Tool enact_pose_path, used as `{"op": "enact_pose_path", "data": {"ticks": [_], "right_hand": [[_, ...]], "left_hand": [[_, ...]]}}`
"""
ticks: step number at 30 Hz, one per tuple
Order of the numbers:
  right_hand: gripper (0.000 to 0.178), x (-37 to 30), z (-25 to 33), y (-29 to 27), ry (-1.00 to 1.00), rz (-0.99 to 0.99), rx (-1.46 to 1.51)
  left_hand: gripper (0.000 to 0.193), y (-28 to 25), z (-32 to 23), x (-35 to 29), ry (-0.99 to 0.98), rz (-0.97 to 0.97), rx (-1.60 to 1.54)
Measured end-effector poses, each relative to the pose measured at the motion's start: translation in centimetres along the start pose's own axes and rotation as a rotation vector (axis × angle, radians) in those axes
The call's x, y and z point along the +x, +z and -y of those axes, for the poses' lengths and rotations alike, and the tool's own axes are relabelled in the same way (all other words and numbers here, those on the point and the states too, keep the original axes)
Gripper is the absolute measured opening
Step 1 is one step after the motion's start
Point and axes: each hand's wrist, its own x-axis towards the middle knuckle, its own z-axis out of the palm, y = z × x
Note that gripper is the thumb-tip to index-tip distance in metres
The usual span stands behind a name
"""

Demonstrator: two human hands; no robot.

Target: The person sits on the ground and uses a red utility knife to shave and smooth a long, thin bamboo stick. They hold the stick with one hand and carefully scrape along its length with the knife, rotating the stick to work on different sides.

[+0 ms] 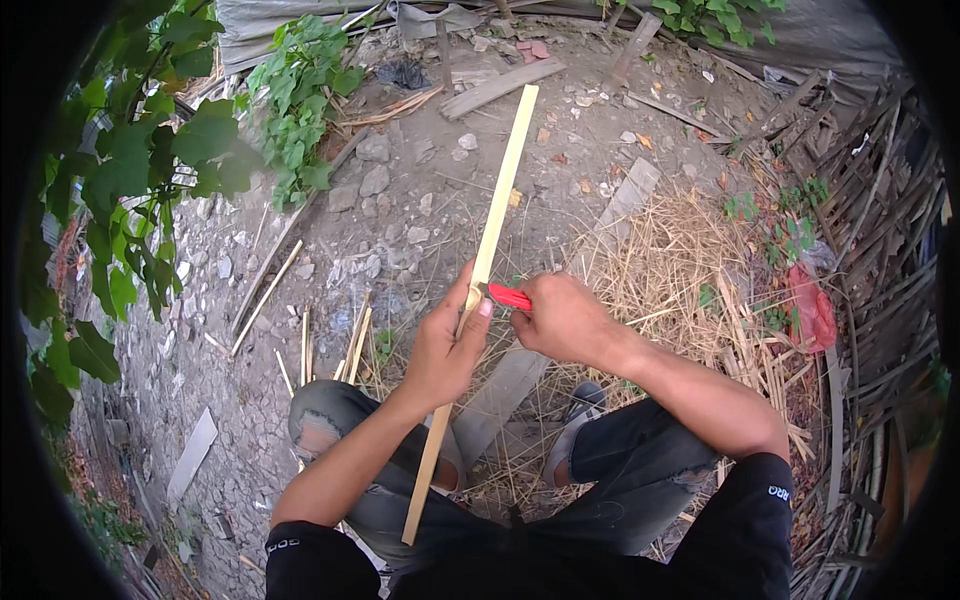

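Observation:
A long, flat, pale yellow strip of wood or bamboo (508,180) slants from above my lap away toward the far ground. My left hand (445,345) is closed around it near its middle, thumb on top. In my right hand (570,318) is a red-handled knife (509,297), gripped in a fist. Its short dark blade touches the strip just beyond my left thumb, where a small curl or raised cut shows. The near end of the strip passes over my left leg. Most of the knife's handle is hidden by my right fingers.
A pile of straw-like shavings (670,260) lies right of a grey plank (500,395). Several thin strips (356,345) stand beside my left knee. Leafy vines (130,150) hang at the left. A red plastic bag (810,310) lies by stacked sticks at the right.

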Motion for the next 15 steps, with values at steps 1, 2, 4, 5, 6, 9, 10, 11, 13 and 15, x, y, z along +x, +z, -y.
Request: {"op": "enact_pose_path", "data": {"ticks": [1,2,4,5,6,9,10,11,13,15], "right_hand": [[0.02,0.0,0.2,0.0,0.047,0.043,0.048],[0.02,0.1,0.5,-0.1,0.091,0.087,0.096],[0.02,0.0,1.0,-0.5,0.131,0.152,0.165],[0.021,0.0,1.1,-0.7,0.13,0.17,0.186],[0.021,0.0,1.1,-0.8,0.128,0.189,0.208],[0.021,0.0,0.9,-0.8,0.147,0.21,0.191],[0.02,0.1,0.7,-0.4,0.129,0.175,0.137],[0.019,0.1,0.3,0.3,0.112,0.137,0.082],[0.017,0.3,-0.5,1.1,0.085,0.075,-0.033],[0.015,0.8,-0.9,1.5,0.068,0.029,-0.151]], "left_hand": [[0.06,0.0,0.3,0.0,0.016,-0.008,0.043],[0.059,0.1,0.8,0.1,0.072,-0.03,0.101],[0.059,0.1,1.2,0.0,0.116,-0.053,0.143],[0.059,0.2,0.6,-0.1,0.104,-0.049,0.125],[0.059,0.3,0.4,-0.2,0.095,-0.047,0.111],[0.06,0.4,0.4,-0.3,0.08,-0.051,0.114],[0.06,0.4,0.7,-0.4,0.079,-0.056,0.14],[0.06,0.4,1.1,-0.4,0.086,-0.062,0.199],[0.059,0.4,1.4,-0.5,0.006,-0.043,0.146],[0.059,0.5,-0.1,-0.7,-0.174,0.011,-0.079]]}}
